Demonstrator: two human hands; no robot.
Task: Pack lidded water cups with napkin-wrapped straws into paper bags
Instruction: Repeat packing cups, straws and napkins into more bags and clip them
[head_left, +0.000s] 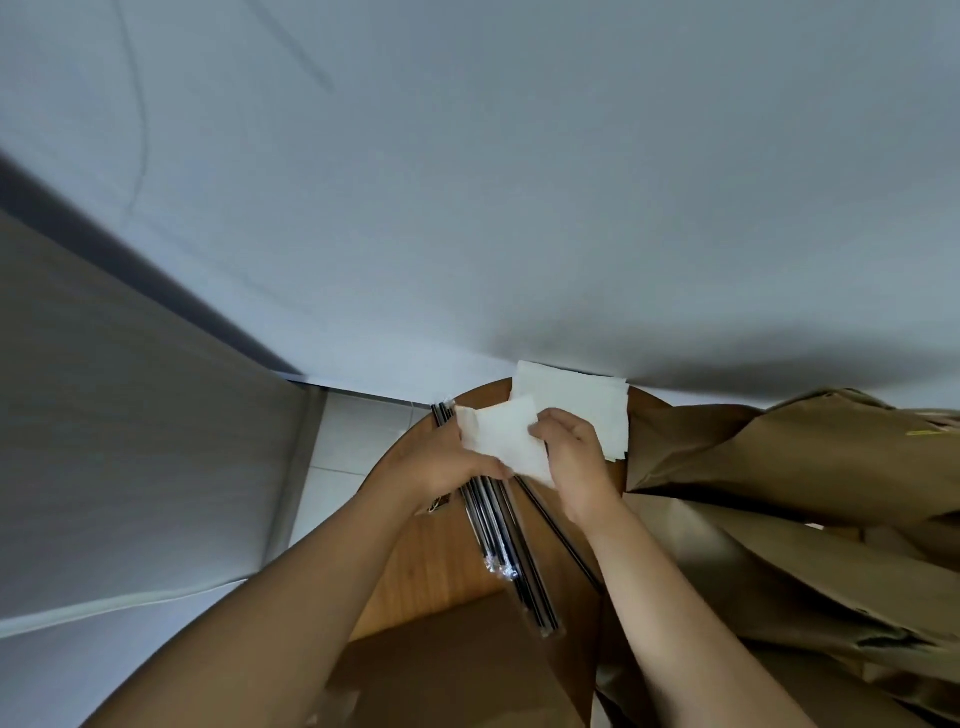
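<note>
both hands, left hand (441, 460) and right hand (574, 457), pinch a white napkin (506, 439) above the black straw bundle (498, 525) on the round wooden table (431, 561); roll tight, edges aligned.

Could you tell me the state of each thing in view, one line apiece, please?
Left hand: pinching the napkin's near-left edge.
Right hand: gripping the napkin's right side.
Napkin: loose single sheet, held above the straws, partly folded.
Napkin stack: lying flat at the table's far edge.
Black straws: bundled in clear wrap, lying on the table.
Paper bags: brown, lying crumpled, right side.
Wooden table: round, partly covered.
</note>
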